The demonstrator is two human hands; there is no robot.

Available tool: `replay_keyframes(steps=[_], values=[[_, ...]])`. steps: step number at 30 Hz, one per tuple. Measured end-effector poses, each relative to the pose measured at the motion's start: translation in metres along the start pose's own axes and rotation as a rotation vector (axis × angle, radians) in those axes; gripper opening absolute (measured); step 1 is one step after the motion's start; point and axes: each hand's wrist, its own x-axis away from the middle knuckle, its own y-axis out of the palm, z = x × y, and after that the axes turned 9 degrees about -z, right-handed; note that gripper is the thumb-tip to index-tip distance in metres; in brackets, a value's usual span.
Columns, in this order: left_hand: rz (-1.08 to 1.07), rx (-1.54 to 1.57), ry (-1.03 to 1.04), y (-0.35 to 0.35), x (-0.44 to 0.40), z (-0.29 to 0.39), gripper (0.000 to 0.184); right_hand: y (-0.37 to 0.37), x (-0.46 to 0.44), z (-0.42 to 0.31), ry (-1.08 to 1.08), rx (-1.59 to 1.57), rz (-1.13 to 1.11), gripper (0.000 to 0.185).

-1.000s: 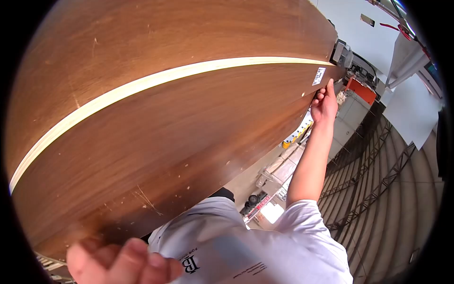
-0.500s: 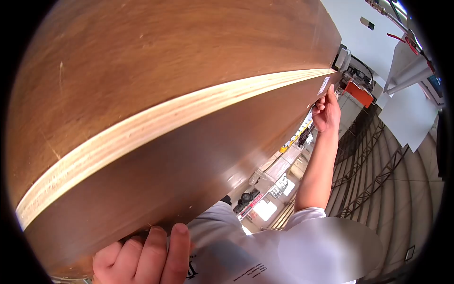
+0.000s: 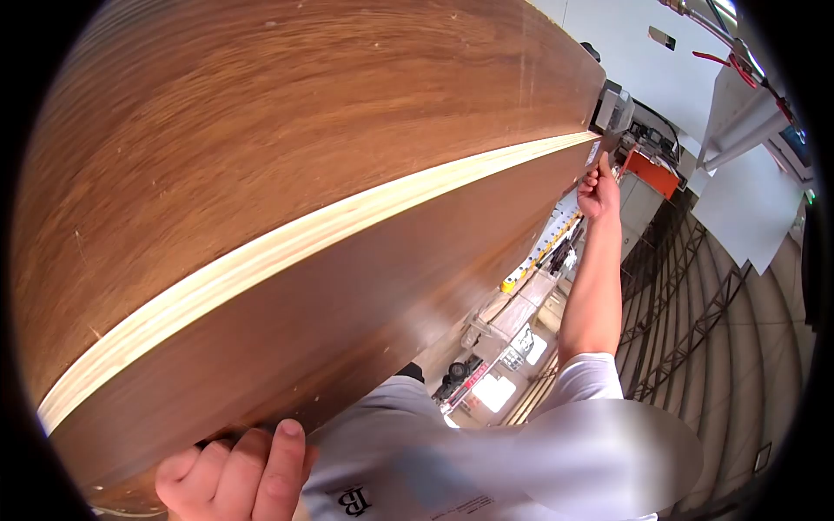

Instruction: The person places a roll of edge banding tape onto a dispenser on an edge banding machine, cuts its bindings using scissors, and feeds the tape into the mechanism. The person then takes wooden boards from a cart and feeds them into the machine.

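Note:
A broad brown wood-faced board (image 3: pixel 287 113) fills the upper left, its pale plywood edge (image 3: pixel 347 217) running diagonally across the view. Below that edge lies a second brown panel (image 3: pixel 287 313), darker and glossy. My left hand (image 3: pixel 234 478) has its fingers curled over this panel's near rim at the bottom; the palm side is hidden. With the arm stretched out, my right hand (image 3: pixel 598 191) grips the same panel near its far end. Its fingers are bent and the thumb points toward a small white label (image 3: pixel 592 153) there.
A grey device (image 3: pixel 612 108) sits by the boards' far end, beside an orange-topped cabinet (image 3: pixel 651 172). White sheets (image 3: pixel 751 208) and a hose (image 3: pixel 708 26) are at upper right. Ribbed roof trusses (image 3: pixel 686 321) curve along the right side. My light shirt (image 3: pixel 391 469) is close to the panel.
Both hands and the boards' far end have shifted slightly left in the view. More of the grey device shows. Both hands keep their hold on the panel.

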Motion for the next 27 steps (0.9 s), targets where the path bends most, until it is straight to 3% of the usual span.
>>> replay_keyframes(steps=[9, 12, 15, 20, 27], values=[[0.035, 0.009, 0.023, 0.006, 0.003, 0.001, 0.028, -0.025, -0.044, -0.016, 0.021, 0.059, 0.18, 0.038], [0.028, 0.018, 0.011, 0.002, 0.001, 0.005, 0.018, 0.005, -0.015, -0.006, -0.018, 0.16, 0.239, 0.043], [-0.025, -0.022, -0.056, 0.005, 0.013, 0.017, 0.033, 0.035, 0.037, 0.007, 0.05, 0.151, 0.119, 0.046], [0.178, -0.072, 0.059, 0.018, 0.006, 0.004, 0.023, 0.105, 0.133, 0.036, 0.066, 0.212, -0.046, 0.049], [0.187, -0.021, 0.007, 0.017, 0.012, 0.006, 0.031, 0.19, 0.223, 0.057, 0.051, 0.223, -0.306, 0.052]])
